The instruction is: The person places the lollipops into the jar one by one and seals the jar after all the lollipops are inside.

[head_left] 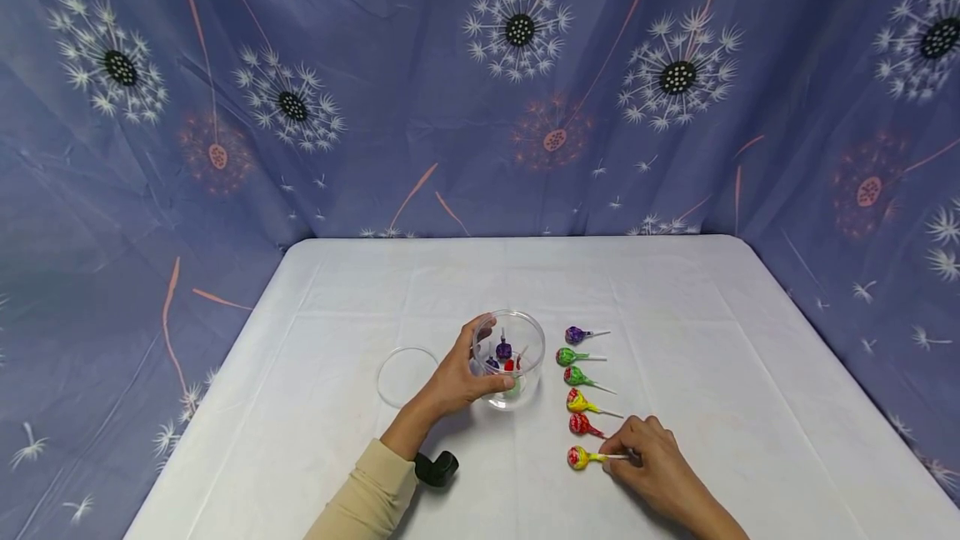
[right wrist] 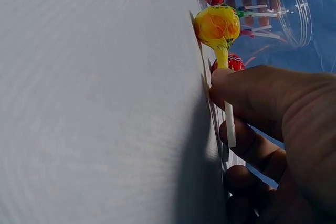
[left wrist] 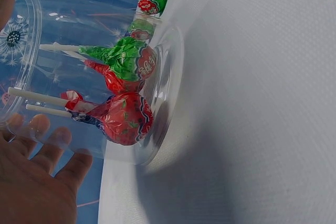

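Note:
My left hand grips a clear plastic jar by its side, thumb in front and fingers behind. Several wrapped lollipops stand inside, sticks up; the left wrist view shows a green lollipop and a red lollipop among them. With thumb and fingers, my right hand pinches the white stick of a yellow lollipop, the nearest in a column on the table. Beyond it lie a red lollipop, another yellow one, two green lollipops and a purple lollipop.
A clear round lid lies on the white-covered table, left of the jar. Beside my left wrist is a black rounded object. A blue curtain with dandelion prints surrounds the table's back and sides.

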Available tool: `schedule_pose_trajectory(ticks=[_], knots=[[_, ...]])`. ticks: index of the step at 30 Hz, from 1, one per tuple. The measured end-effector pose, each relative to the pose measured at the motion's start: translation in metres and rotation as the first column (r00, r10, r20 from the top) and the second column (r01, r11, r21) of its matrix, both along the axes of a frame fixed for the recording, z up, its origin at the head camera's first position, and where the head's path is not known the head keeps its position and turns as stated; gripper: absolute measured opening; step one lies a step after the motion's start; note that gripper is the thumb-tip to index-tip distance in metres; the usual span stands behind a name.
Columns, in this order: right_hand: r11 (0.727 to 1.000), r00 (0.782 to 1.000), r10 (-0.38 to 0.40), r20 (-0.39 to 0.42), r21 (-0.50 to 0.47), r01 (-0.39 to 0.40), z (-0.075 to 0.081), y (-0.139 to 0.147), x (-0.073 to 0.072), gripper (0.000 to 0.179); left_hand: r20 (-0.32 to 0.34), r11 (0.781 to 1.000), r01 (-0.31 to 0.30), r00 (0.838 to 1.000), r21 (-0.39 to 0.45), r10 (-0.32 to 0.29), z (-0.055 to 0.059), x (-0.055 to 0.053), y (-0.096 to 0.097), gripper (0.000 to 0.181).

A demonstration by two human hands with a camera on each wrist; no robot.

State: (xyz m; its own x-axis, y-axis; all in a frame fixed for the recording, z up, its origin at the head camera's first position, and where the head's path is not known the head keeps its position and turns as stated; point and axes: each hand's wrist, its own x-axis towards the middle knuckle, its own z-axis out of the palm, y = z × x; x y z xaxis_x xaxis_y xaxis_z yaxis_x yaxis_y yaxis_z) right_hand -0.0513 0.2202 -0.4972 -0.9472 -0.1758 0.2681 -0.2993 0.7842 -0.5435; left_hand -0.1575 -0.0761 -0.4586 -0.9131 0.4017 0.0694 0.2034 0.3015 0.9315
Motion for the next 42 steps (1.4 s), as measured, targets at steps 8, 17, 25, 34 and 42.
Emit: schedule_pose_trajectory(ticks=[8, 17, 25, 34, 42], knots=[[0.999, 1.000, 0.006, 0.000, -0.043, -0.006, 0.003, -0.001, 0.000, 0.037, 0.004, 1.000, -0.006, 1.000, -0.011, 0.006, 0.001, 0.000, 0.000, 0.093], [0.994, 0.998, 0.019, -0.059, -0.108, -0.026, 0.008, -0.003, -0.004, 0.035, 0.012, 1.000, -0.006, 1.000, -0.004, 0.006, 0.002, 0.001, 0.001, 0.093], [0.991, 0.993, 0.066, -0.099, -0.111, -0.077, 0.017, -0.003, -0.008, 0.036, 0.027, 1.000, 0.016, 1.000, 0.003, -0.017, 0.031, 0.013, 0.000, 0.093], [0.982, 0.984, 0.116, -0.135, -0.134, -0.134, 0.039, -0.007, -0.021, 0.031, 0.022, 1.000, 0.024, 0.999, -0.002, -0.024, 0.036, 0.015, 0.000, 0.092], [0.968, 0.974, 0.134, -0.182, -0.188, -0.168, 0.070, -0.019, -0.046, 0.026, 0.023, 1.000, 0.016, 1.000, -0.005, -0.016, 0.035, 0.015, 0.000, 0.092]])
